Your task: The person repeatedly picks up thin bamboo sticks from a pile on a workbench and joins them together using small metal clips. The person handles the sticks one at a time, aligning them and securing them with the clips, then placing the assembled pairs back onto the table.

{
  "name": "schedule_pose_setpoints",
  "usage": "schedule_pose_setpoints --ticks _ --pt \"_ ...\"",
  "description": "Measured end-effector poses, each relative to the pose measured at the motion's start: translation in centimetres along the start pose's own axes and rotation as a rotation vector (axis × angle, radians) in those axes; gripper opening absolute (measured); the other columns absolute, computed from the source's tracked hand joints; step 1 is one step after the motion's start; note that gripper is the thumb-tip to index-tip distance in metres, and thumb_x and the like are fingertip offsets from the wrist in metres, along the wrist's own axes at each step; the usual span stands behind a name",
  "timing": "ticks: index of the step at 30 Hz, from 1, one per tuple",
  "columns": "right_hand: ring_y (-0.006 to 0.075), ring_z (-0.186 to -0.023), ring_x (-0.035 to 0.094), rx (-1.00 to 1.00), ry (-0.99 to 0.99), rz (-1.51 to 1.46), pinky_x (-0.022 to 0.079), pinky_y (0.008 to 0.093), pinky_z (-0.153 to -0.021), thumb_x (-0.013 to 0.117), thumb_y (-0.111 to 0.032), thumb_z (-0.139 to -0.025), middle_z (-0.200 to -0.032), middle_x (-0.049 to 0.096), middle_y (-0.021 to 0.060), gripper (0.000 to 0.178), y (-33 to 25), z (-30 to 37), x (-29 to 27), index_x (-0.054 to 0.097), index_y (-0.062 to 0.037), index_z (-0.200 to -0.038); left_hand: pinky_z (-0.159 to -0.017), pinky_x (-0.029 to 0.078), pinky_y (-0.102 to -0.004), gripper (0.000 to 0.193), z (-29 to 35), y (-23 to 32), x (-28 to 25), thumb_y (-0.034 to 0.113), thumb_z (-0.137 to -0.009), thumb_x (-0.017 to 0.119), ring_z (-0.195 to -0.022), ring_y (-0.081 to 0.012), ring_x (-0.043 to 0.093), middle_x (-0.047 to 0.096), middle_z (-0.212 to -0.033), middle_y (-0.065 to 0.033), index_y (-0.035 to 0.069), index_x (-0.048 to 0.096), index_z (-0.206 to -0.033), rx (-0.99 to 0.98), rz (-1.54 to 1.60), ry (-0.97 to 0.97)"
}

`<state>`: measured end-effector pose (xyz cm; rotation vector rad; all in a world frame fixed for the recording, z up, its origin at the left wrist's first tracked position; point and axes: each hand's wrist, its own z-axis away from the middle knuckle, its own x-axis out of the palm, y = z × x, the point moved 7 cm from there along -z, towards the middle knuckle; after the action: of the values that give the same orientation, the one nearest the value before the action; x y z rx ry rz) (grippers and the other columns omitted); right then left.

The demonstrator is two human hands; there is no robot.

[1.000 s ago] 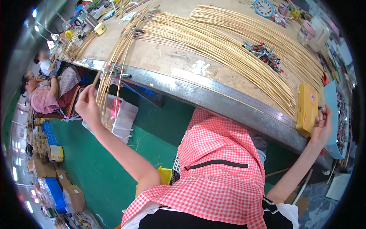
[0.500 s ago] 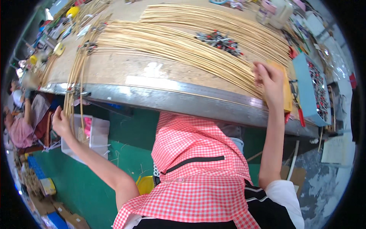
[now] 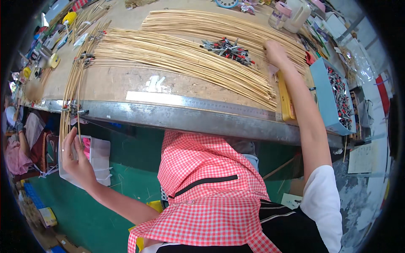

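My left hand [image 3: 79, 165] is below the bench edge at the left, fingers stretched and apart beside the lower ends of a narrow bundle of thin wooden strips [image 3: 72, 90]. Small clips [image 3: 71, 109] grip this bundle where it crosses the edge. At the right, my right hand [image 3: 276, 55] reaches over the far bundle of pale sticks [image 3: 219, 25] with its fingers curled; whatever they hold is hidden. A nearer bundle of sticks [image 3: 168, 52] fans across the bench, and a heap of grey, black and red-tipped clips [image 3: 228, 50] lies between the two bundles.
A long metal ruler [image 3: 198, 103] lies along the bench's metal edge [image 3: 177, 120]. Under my right forearm is a yellow case [image 3: 286, 101], beside a light-blue box [image 3: 331, 95] full of clips. Jars [image 3: 280, 16] stand at the back right. A white bin [image 3: 101, 158] stands below the left side.
My right hand has moved away from the near bundle's end, farther over the bench and leftward. My left hand's fingers have spread. The whole view has shifted slightly.
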<state>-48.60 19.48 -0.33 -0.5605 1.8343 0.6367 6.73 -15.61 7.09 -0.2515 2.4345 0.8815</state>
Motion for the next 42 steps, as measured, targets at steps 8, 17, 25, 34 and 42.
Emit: schedule_pose_setpoints --ticks 8,17,25,34,42 --pt "0.0347 -0.088 0.060 0.080 0.087 -0.160 0.048 0.0441 -0.075 0.060 -0.012 -0.078 -0.090 0.064 0.0160 0.012 1.8 0.3 -2.3 0.064 -0.0048 -0.088 -0.077 0.047 -0.0283 0.019 0.2 2.7 2.8 0.000 -0.089 0.055 -0.091 -0.0184 0.061 0.065 -0.099 -0.0091 0.000 0.066 -0.105 0.078 0.034 -0.079" --pt "0.0317 -0.081 0.063 0.118 0.214 -0.283 0.048 0.0413 -0.071 0.066 -0.018 -0.078 -0.082 0.066 0.0135 0.017 3.4 0.2 -6.1 0.063 -0.0036 -0.086 -0.079 0.046 -0.0292 0.017 0.3 3.6 3.7 0.001 -0.089 0.055 -0.091 -0.0194 0.061 0.065 -0.098 -0.0095 0.000 0.066 -0.103 0.110 0.050 -0.122" --pt "0.0245 -0.070 0.063 0.040 0.320 -0.376 0.048 0.0349 -0.064 0.065 -0.013 -0.079 -0.076 0.065 0.0124 0.014 -0.5 4.3 -15.2 0.063 -0.0018 -0.087 -0.080 0.047 -0.0281 0.016 0.5 4.6 5.1 -0.003 -0.087 0.057 -0.090 -0.0188 0.062 0.066 -0.095 -0.0099 -0.002 0.065 -0.101 0.115 0.202 -0.166" --pt "0.0035 -0.059 0.049 0.310 0.032 -1.178 0.038 0.0193 -0.052 0.061 -0.006 -0.083 -0.072 0.060 -0.0006 0.007 -9.2 15.4 -15.4 0.062 -0.0004 -0.088 -0.080 0.047 -0.0268 0.019 3.9 8.3 12.5 -0.005 -0.082 0.057 -0.089 -0.0179 0.062 0.067 -0.094 -0.0111 -0.004 0.066 -0.100 -0.015 0.717 -0.437" --pt "0.0076 -0.069 0.058 0.205 -0.228 -1.456 0.046 0.0210 -0.060 0.064 0.001 -0.082 -0.075 0.062 0.0043 0.004 -23.9 20.8 -12.0 0.061 0.0034 -0.085 -0.080 0.057 -0.0373 0.030 6.6 8.8 16.0 0.015 -0.089 0.062 -0.089 -0.0282 0.067 0.066 -0.099 -0.0200 -0.009 0.059 -0.107 -0.485 1.434 -0.431"
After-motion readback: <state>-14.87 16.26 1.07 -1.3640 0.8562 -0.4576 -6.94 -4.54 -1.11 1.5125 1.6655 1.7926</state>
